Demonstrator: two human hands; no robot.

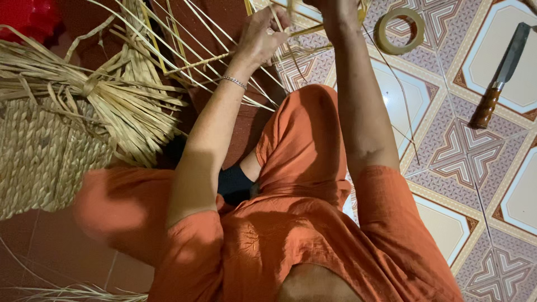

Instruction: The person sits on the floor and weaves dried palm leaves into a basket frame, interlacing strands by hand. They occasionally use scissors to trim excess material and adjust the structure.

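Seated on a patterned tiled floor (492, 184), in orange clothing (302, 223), one knee raised. At left, a woven straw basket (39, 162) with a bundle of loose straw ends (112, 100) splayed over it. Ahead of the knee, a fan of thin bamboo strips (184, 50), spread out from the hands toward the left. Left hand (260, 36), silver bracelet (234, 82) on the wrist, fingers curled around several strips. Right hand (335, 8) mostly cut off by the top edge; fingers cannot be told. Right of the hands, a roll of tape (399, 31) flat on the tiles; farther right, a knife with a wooden handle (498, 78). Red plastic object (28, 17) in the top left corner.
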